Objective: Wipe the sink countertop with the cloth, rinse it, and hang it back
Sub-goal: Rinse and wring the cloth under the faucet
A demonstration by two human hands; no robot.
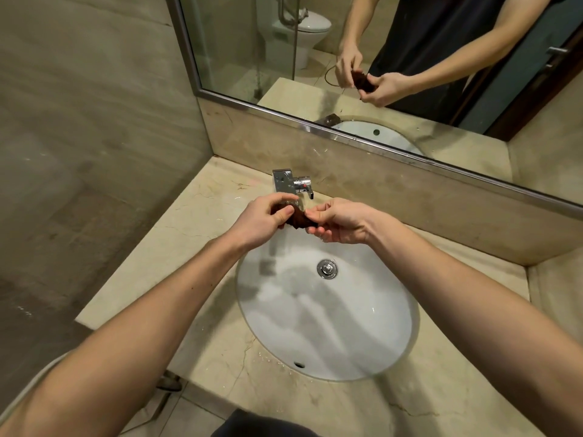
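A small dark brown cloth (298, 219) is bunched between both hands, just under the spout of the chrome faucet (291, 182). My left hand (263, 220) pinches its left end with thumb and fingers. My right hand (340, 220) grips its right end. Both hands are over the back rim of the white oval sink (331, 326). Its metal drain (327, 269) lies below the hands. The beige marble countertop (195, 247) surrounds the basin. I cannot tell whether water is running.
A wall mirror (315, 42) with a metal frame rises behind the marble backsplash (410, 197) and reflects the hands, a toilet and a glass partition. A tiled wall stands at the left. Water drops lie on the countertop's front edge near the basin.
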